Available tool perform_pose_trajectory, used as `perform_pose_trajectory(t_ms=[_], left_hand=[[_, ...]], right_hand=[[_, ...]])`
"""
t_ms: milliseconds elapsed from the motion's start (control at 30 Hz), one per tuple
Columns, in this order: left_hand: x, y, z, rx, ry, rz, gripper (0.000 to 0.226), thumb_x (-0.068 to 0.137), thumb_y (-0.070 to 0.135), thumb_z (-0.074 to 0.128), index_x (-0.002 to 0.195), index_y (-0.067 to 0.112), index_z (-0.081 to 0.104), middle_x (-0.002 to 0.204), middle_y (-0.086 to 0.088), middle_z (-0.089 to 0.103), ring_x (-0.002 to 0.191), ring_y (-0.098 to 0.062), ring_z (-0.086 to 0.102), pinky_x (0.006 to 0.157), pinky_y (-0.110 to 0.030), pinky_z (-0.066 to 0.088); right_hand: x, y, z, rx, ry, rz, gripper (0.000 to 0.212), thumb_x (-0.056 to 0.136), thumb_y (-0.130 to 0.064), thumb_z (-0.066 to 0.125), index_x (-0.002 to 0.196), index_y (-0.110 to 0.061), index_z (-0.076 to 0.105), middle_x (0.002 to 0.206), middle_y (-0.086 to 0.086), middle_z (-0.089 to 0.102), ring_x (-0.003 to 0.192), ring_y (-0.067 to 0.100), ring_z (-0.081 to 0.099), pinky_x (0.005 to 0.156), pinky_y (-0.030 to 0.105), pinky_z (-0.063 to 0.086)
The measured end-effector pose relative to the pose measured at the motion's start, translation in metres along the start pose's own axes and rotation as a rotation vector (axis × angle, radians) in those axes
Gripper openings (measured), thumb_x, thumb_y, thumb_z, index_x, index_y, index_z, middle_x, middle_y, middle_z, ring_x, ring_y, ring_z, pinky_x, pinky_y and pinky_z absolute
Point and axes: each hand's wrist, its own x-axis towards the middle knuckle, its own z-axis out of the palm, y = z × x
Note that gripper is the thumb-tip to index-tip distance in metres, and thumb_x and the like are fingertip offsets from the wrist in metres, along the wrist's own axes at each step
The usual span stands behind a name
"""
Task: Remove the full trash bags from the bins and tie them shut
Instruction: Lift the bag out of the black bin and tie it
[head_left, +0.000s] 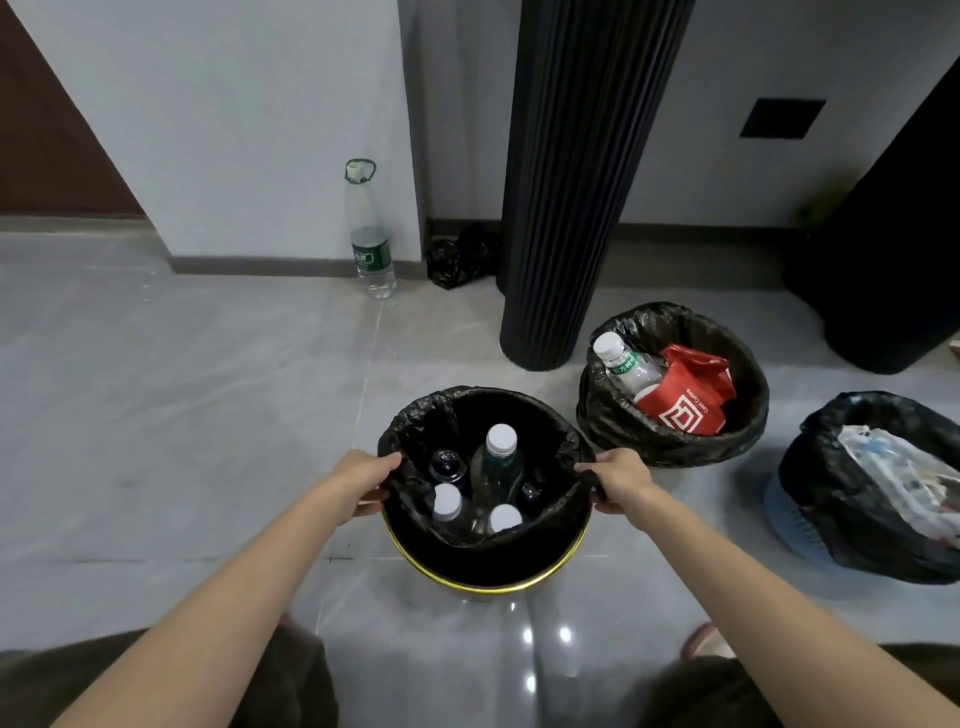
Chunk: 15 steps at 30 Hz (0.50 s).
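Observation:
A round black bin with a gold rim (488, 584) stands on the floor right in front of me. Its black trash bag (415, 423) holds several plastic bottles (500, 452). The bag's near edge has come off the rim and sags inside. My left hand (363, 486) grips the bag's left edge. My right hand (618, 486) grips its right edge. A second black-bagged bin (675, 441) behind and to the right holds a bottle and a red paper bag. Further right, a third black bag (831, 493) sits in a blue basket (795, 530).
A black ribbed column (571, 208) rises behind the bins. A clear bottle with a green label (371, 249) stands by the wall, and a crumpled black bag (460, 257) lies beside it. Grey glossy floor tiles stretch to the left. My knees show at the bottom.

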Motion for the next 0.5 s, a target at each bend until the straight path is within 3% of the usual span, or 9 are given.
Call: perform_pose_trajectory(t_ms=[133,233,300,367,500], left_hand=[[0.008,-0.003,-0.006,0.082,0.238,0.317,0.017,0.096,0.021,0.047,0.087,0.008,0.044,0.081,-0.008,0.055,0.074,-0.024,0.051,0.064,-0.031,0.044],[0.001,-0.002,-0.012,0.226,0.371,0.555,0.017,0.096,0.019,0.047,0.087,0.005,0.043,0.076,-0.008,0.052,0.075,-0.025,0.046,0.065,-0.033,0.033],[-0.011,0.003,-0.01,0.153,0.345,0.669,0.017,0.095,0.019,0.049,0.085,0.005,0.044,0.079,-0.008,0.055,0.068,-0.022,0.046,0.061,-0.03,0.035],[-0.026,0.01,-0.006,0.089,0.294,0.718,0.019,0.094,0.017,0.053,0.079,0.009,0.043,0.075,-0.005,0.055,0.064,-0.015,0.045,0.06,-0.023,0.035],[-0.044,0.018,-0.001,0.05,0.135,0.682,0.02,0.089,0.013,0.057,0.076,0.011,0.042,0.064,-0.009,0.051,0.059,-0.018,0.042,0.058,-0.03,0.033]], right_hand=[[0.002,-0.002,0.001,-0.149,0.264,-0.206,0.032,0.087,-0.023,0.061,0.059,-0.013,0.052,0.067,0.009,0.057,0.078,0.029,0.056,0.071,0.033,0.043],[-0.013,-0.013,-0.001,-0.092,0.327,-0.43,0.018,0.091,-0.019,0.054,0.078,-0.013,0.065,0.08,0.006,0.066,0.084,0.024,0.059,0.073,0.031,0.041],[-0.028,-0.017,0.0,-0.127,0.293,-0.63,0.016,0.092,-0.013,0.051,0.092,-0.012,0.067,0.09,0.001,0.067,0.087,0.016,0.059,0.077,0.028,0.042],[-0.041,-0.013,0.006,-0.218,0.233,-0.749,0.017,0.091,-0.011,0.049,0.093,-0.014,0.065,0.093,-0.003,0.065,0.087,0.013,0.058,0.08,0.029,0.044],[-0.059,-0.007,0.005,-0.287,0.244,-0.79,0.022,0.089,-0.01,0.043,0.069,-0.015,0.051,0.077,-0.003,0.051,0.076,0.017,0.052,0.074,0.038,0.044]])
